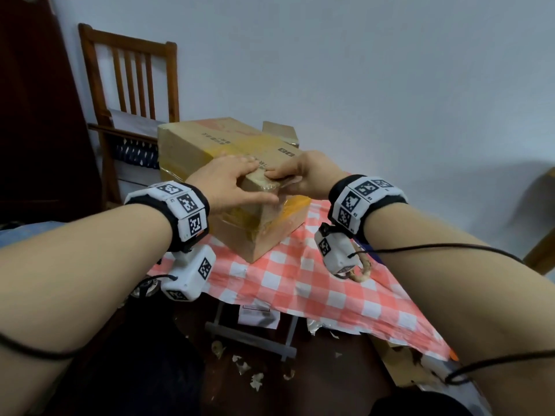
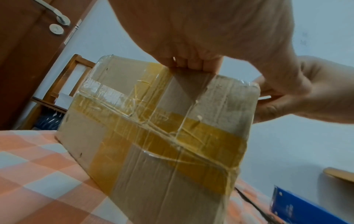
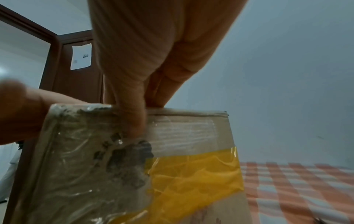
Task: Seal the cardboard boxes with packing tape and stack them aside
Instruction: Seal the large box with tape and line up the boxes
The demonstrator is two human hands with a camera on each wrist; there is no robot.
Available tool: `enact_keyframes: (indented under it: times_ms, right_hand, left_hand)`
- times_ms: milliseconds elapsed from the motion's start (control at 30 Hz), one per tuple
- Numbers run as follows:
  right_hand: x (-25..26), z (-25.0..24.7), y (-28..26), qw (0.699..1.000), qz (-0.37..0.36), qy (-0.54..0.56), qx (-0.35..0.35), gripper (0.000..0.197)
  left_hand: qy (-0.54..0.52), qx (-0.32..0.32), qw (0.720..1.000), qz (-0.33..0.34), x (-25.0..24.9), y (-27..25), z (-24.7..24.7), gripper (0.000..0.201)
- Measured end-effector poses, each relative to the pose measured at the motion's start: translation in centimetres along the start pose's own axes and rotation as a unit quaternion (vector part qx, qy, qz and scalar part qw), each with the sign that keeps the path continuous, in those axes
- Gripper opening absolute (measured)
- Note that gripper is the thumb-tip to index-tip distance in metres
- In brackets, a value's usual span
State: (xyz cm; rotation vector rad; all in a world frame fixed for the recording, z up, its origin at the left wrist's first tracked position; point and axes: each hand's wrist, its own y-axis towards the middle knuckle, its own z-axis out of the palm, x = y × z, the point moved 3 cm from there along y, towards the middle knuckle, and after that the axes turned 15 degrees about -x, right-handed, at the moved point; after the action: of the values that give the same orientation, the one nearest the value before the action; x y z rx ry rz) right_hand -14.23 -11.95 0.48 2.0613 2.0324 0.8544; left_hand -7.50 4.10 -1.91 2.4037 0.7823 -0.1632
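Observation:
A cardboard box point(image 1: 210, 139) wrapped in yellow and clear tape stands on the checked tablecloth point(image 1: 315, 283). My left hand point(image 1: 240, 178) lies over its near top corner, fingers flat on the top and thumb along the side face. My right hand point(image 1: 295, 175) meets it there, fingers on the top edge. In the right wrist view its thumb point(image 3: 134, 121) presses clear tape onto the box point(image 3: 114, 174) side. The left wrist view shows the taped box point(image 2: 153, 136) face under my left fingers point(image 2: 191, 63). A tape roll point(image 1: 362, 270) lies half hidden under my right wrist.
A wooden chair point(image 1: 129, 85) stands behind the box at the left, beside a dark door point(image 1: 36, 115). A cardboard flap point(image 1: 279, 130) shows behind the box. A blue box point(image 2: 306, 209) sits on the table to the right. Cardboard and scraps point(image 1: 399, 364) lie on the floor.

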Motion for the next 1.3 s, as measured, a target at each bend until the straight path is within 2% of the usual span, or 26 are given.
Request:
enact_keyframes:
  times_ms: [100, 200, 233, 300, 367, 467, 533, 600, 667, 800, 900, 967, 1000, 1067, 1167, 1300]
  right_hand:
    - [0.4, -0.2, 0.0, 1.000, 0.015, -0.009, 0.017, 0.054]
    - [1.2, 0.1, 0.5, 0.989, -0.018, -0.143, 0.025, 0.080]
    - [1.1, 0.0, 0.7, 0.984, -0.030, -0.171, 0.032, 0.078]
    - [0.7, -0.3, 1.1, 0.982, -0.047, -0.177, 0.051, 0.061]
    - [0.2, -1.0, 1.3, 0.989, -0.029, -0.136, 0.051, 0.047]
    - [-0.1, -1.7, 1.4, 0.997, 0.019, -0.062, 0.044, 0.037]
    - [0.4, -1.7, 1.5, 0.996, 0.010, -0.071, 0.059, 0.039]
    - [1.0, -1.2, 1.6, 0.985, -0.028, -0.148, 0.082, 0.049]
    - [0.8, -0.8, 1.6, 0.981, -0.039, -0.177, 0.074, 0.052]
    - [-0.5, -1.4, 1.4, 0.996, 0.008, -0.065, 0.056, 0.038]
    - [-1.0, -1.6, 1.2, 0.998, 0.052, 0.017, 0.042, 0.034]
    - [-1.0, -1.5, 0.7, 0.994, 0.083, 0.076, 0.010, 0.035]
    - [-0.9, -1.4, 0.3, 0.994, 0.075, 0.079, -0.012, 0.037]
    - [-0.1, -1.0, -0.5, 0.997, 0.007, 0.044, -0.059, 0.039]
    - [1.3, -0.1, -1.4, 0.988, -0.107, -0.021, -0.112, 0.021]
    - [0.8, 0.2, -1.3, 0.976, -0.162, -0.010, -0.143, 0.020]
  left_hand:
    - [0.059, -0.028, 0.997, 0.040, -0.5, -0.2, 0.4, 0.103]
    - [0.049, -0.055, 0.997, 0.031, -0.4, -0.2, 0.8, 0.096]
    - [0.040, -0.060, 0.997, 0.028, -0.3, -0.2, 0.8, 0.093]
    - [0.032, -0.069, 0.997, 0.028, -0.1, -0.2, 0.9, 0.089]
    - [0.033, -0.076, 0.996, 0.031, -0.1, -0.1, 0.9, 0.086]
    - [0.034, -0.086, 0.995, 0.029, -0.3, -0.1, 0.9, 0.081]
    - [0.030, -0.092, 0.995, 0.027, -0.3, -0.1, 1.1, 0.080]
    - [0.027, -0.098, 0.994, 0.025, -0.2, -0.1, 1.3, 0.080]
    - [0.034, -0.097, 0.994, 0.023, -0.3, -0.1, 1.6, 0.078]
    - [0.038, -0.091, 0.995, 0.023, -0.4, 0.0, 1.7, 0.074]
    - [0.043, -0.088, 0.995, 0.026, -0.3, 0.2, 1.6, 0.075]
    - [0.044, -0.084, 0.995, 0.026, -0.2, 0.2, 1.6, 0.077]
    - [0.046, -0.083, 0.995, 0.028, -0.3, 0.1, 1.7, 0.078]
    - [0.053, -0.086, 0.994, 0.033, -0.3, 0.1, 1.8, 0.079]
    - [0.066, -0.092, 0.993, 0.036, -0.4, 0.1, 2.0, 0.078]
    - [0.075, -0.091, 0.992, 0.038, -0.4, 0.0, 1.9, 0.078]
